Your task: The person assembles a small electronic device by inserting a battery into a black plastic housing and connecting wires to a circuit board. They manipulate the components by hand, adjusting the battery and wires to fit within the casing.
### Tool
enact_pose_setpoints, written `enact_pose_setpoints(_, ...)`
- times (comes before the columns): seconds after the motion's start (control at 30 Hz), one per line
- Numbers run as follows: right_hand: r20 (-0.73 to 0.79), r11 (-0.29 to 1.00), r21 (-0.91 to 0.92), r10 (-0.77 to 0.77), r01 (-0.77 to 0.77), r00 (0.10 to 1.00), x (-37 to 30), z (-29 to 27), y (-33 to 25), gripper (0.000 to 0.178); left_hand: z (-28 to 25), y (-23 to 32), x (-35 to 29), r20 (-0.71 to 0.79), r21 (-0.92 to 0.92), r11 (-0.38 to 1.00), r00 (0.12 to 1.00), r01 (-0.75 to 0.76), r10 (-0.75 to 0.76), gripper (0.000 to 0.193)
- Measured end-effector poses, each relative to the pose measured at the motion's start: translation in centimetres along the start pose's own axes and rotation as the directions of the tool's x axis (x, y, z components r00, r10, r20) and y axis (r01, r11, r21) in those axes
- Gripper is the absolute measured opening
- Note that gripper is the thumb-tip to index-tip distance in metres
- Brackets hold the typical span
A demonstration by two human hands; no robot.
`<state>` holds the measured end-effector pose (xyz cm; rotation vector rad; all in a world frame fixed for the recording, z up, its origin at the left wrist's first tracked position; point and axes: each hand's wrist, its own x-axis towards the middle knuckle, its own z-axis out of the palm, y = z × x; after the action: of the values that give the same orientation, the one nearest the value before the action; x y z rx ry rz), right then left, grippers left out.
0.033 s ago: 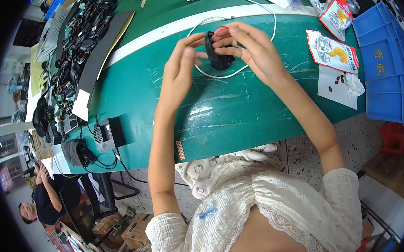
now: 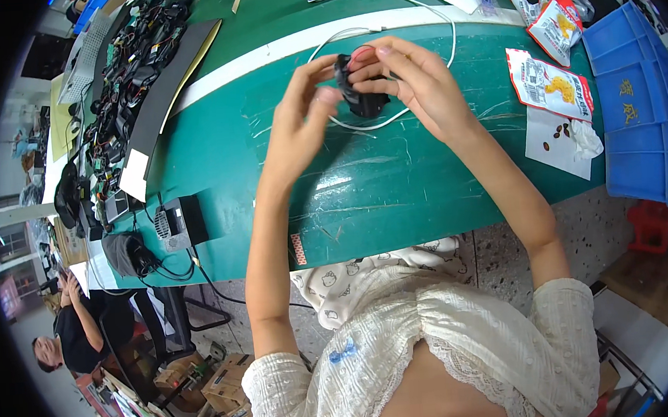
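At the far part of the green table both hands work on a small black plastic device (image 2: 369, 105) with a curved strip-like part on its left. Red wires (image 2: 360, 53) show at its upper end. My left hand (image 2: 297, 122) has its fingers curled against the device's left upper end; its thumb is lifted off and slightly blurred. My right hand (image 2: 430, 89) closes over the device from the right, its thumb and fingertips at the red wires and the upper edge. The fingers partly hide the device, so its exact kind cannot be made out.
A white cable (image 2: 454, 37) loops around the hands on the table (image 2: 395, 196). Black electronic parts (image 2: 138, 59) pile up at left, near a grey-black box (image 2: 180, 221). Snack packets (image 2: 550, 89), crumpled tissue (image 2: 586, 140) and a blue crate (image 2: 645, 109) stand right. Another person (image 2: 79, 327) sits at lower left.
My left thumb has moved away from the device's left side. The curved part has shifted slightly to the left. My right hand has barely moved.
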<state>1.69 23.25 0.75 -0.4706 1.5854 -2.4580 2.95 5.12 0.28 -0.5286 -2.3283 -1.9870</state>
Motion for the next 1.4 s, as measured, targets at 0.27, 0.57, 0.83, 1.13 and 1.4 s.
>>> enact_pose_setpoints(0.27,0.13,0.953,-0.301,0.087,-0.044,0.988,-0.4,0.0,-1.0,0.027,0.3,0.2,-0.4,0.248,-0.243,0.949,0.959,0.201,-0.139,0.054)
enact_pose_setpoints(0.57,0.001,0.958,-0.283,-0.058,0.056,0.998,-0.1,-0.8,-1.8,0.026,-0.2,0.4,-0.1,0.26,-0.456,0.871,0.963,0.182,-0.065,0.056)
enact_pose_setpoints(0.83,-0.023,0.786,-0.581,-0.275,0.211,0.961,-0.6,0.0,-1.9,0.023,-0.4,0.5,-0.1,0.234,-0.438,0.882,0.969,0.175,-0.077,0.057)
enact_pose_setpoints(1.13,-0.023,0.845,-0.531,-0.093,0.066,0.995,-1.2,1.1,-2.1,0.02,-0.2,0.8,0.1,0.139,-0.494,0.854,0.985,0.161,-0.106,0.054)
enact_pose_setpoints(1.4,0.052,0.743,-0.642,-0.204,0.19,0.978,-1.0,0.9,0.0,0.021,0.3,0.2,-0.1,0.143,-0.472,0.858,0.978,0.202,-0.151,0.058)
